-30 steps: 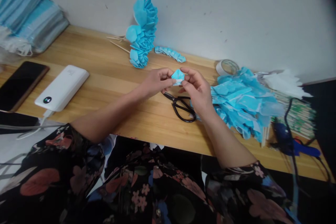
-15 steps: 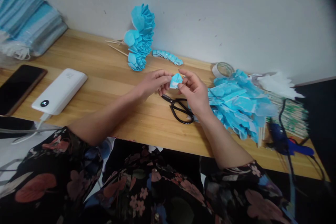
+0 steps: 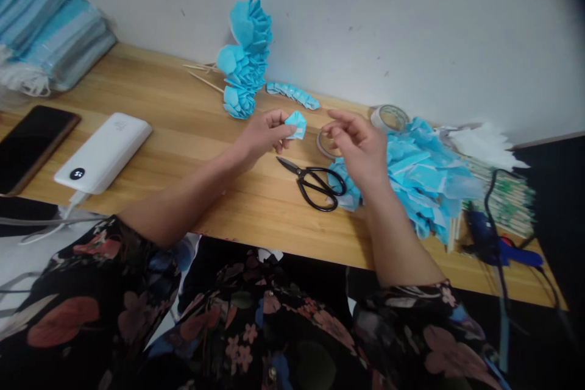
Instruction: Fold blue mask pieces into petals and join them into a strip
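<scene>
In the head view, scissors (image 3: 300,173) lie below the hands, handles by a blue pile (image 3: 423,167); flowers (image 3: 242,67) lie near the wall (image 3: 411,36). The right hand (image 3: 361,149), loosely curled and free, partly hides a tape roll (image 3: 321,150). The left hand (image 3: 264,134) pinches a blue piece (image 3: 297,120) above the table (image 3: 196,140), tip toward the wall, long axis unclear.

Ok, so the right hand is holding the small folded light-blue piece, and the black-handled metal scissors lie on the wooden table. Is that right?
Not quite: the head view shows the left hand holding the small folded light-blue piece, not the right hand. The black-handled metal scissors do lie on the wooden table.
</scene>
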Demonstrator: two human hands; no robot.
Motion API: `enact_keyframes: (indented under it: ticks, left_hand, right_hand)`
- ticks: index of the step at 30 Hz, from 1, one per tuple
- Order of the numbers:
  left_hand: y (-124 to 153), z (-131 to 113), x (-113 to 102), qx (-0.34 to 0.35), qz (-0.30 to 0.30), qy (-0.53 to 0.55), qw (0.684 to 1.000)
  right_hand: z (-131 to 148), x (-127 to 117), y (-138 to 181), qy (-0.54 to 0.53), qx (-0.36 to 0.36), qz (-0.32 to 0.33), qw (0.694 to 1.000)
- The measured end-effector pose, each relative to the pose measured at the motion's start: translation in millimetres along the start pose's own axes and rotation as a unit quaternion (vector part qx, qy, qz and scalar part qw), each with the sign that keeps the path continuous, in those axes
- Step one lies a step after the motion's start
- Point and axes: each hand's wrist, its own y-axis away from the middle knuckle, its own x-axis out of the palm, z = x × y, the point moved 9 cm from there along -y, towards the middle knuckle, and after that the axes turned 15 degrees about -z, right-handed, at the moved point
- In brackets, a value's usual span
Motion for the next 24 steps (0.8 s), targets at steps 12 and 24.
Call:
enact_keyframes:
  ticks: [12, 24]
  left_hand:
    - [-9.0, -1.6, -13.1, -0.023, -0.056, 0.047, 0.997]
    - [-7.1, 1.8, -11.4, -0.052, -0.057, 0.05, 0.996]
  right_hand:
    - [1.0, 15.4, 7.7, 0.119, -0.091, 0.096, 0.984]
    - [21.0, 75.5, 49.6, 0.182, -0.179, 0.213, 0.943]
